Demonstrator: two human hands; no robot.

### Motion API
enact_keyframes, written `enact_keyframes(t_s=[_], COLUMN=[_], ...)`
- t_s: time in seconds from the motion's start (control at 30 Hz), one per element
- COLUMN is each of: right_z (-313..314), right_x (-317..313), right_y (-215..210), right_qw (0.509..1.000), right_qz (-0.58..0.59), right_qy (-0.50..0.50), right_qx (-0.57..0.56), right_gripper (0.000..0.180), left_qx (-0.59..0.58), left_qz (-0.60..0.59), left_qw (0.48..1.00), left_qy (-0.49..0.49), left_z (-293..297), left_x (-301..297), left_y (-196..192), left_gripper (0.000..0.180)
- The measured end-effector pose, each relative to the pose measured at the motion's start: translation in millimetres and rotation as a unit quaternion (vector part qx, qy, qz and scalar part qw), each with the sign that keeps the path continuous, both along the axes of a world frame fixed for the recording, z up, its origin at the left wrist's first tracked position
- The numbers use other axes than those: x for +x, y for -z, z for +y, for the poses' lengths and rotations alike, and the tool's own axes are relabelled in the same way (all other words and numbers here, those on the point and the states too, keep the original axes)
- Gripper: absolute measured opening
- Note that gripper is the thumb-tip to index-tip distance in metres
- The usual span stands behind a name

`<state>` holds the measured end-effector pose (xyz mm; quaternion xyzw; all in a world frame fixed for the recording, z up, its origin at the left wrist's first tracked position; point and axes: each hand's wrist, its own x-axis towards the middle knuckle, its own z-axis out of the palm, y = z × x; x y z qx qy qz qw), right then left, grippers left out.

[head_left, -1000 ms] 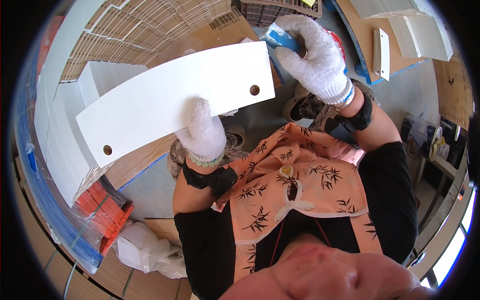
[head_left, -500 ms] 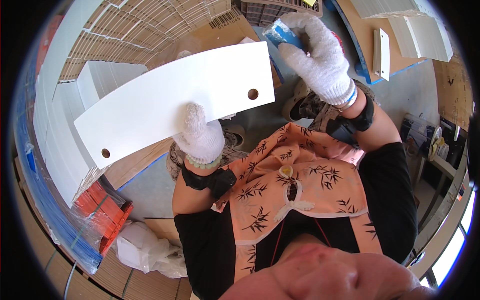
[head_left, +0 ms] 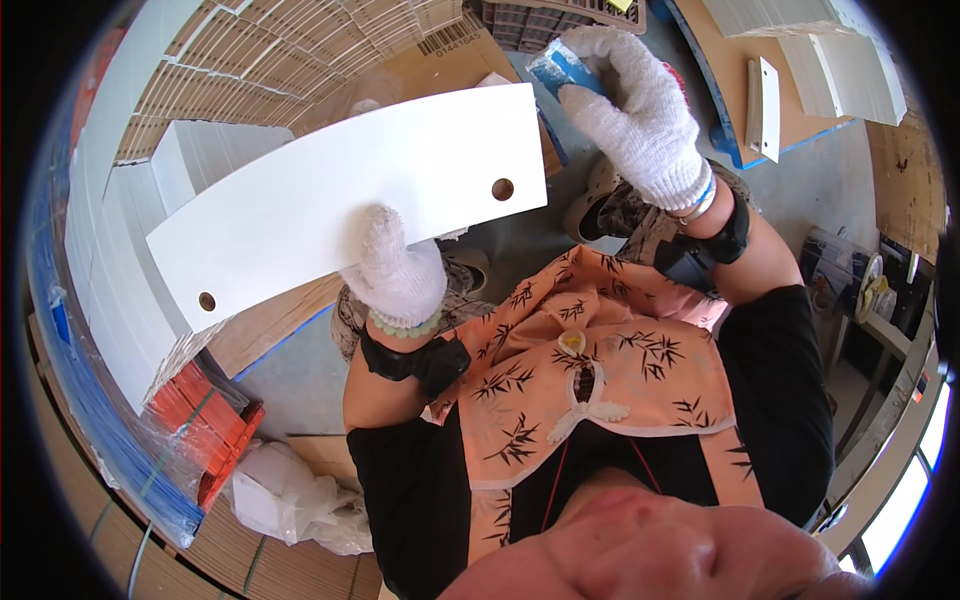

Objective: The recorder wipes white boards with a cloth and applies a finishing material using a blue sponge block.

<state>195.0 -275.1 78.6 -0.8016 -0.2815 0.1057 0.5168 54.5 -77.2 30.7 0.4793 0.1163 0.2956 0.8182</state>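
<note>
A long, curved white panel (head_left: 290, 210) with a round hole near each end is tilted up in front of me. My left hand (head_left: 395, 270), in a white knit glove, grips its lower edge, thumb lying on the white face and the other fingers hidden behind. My right hand (head_left: 645, 130), gloved the same way, is closed around a small blue block (head_left: 562, 68) with a whitish, worn face. That block is just beyond the panel's right end, apart from it.
Stacks of white panels (head_left: 110, 240) stand at the left, with slotted board edges (head_left: 270, 60) behind. At far right, more white boards (head_left: 845, 75) and one small curved piece (head_left: 765, 110) rest on a brown surface. Orange-red parts (head_left: 205, 430) and plastic wrap (head_left: 300, 500) are lower left.
My left hand and the white panel have shifted very slightly left. The right hand and the blue block are almost where they were.
</note>
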Motion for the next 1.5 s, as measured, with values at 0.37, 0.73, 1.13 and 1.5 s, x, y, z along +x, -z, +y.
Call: enact_keyframes(t_s=[0.37, 0.73, 1.13, 1.5], right_z=[-1.3, -2.1, -3.8, 3.8], right_x=[-4.5, -2.6, 2.8, -6.2], right_y=[-5.2, -0.3, -0.8, -2.8], right_qw=[0.999, 0.999, 0.94, 0.928], right_qz=[0.023, -0.002, 0.336, 0.367], right_qy=[-0.03, -0.009, -0.001, -0.02], right_qx=[0.029, 0.039, 0.067, 0.062], right_gripper=[0.039, 0.038, 0.039, 0.047], left_qx=[-0.059, -0.034, -0.063, -0.017], left_qz=[0.036, 0.012, 0.032, 0.017], left_qw=[0.998, 0.999, 0.992, 0.989], left_qy=[-0.001, 0.004, -0.1, -0.148], left_z=[-8.0, -0.7, 8.2, 12.6], left_x=[3.6, -2.1, 1.8, 9.9], left_y=[-18.6, -0.8, -7.1, -7.3], left_gripper=[0.066, 0.069, 0.054, 0.049])
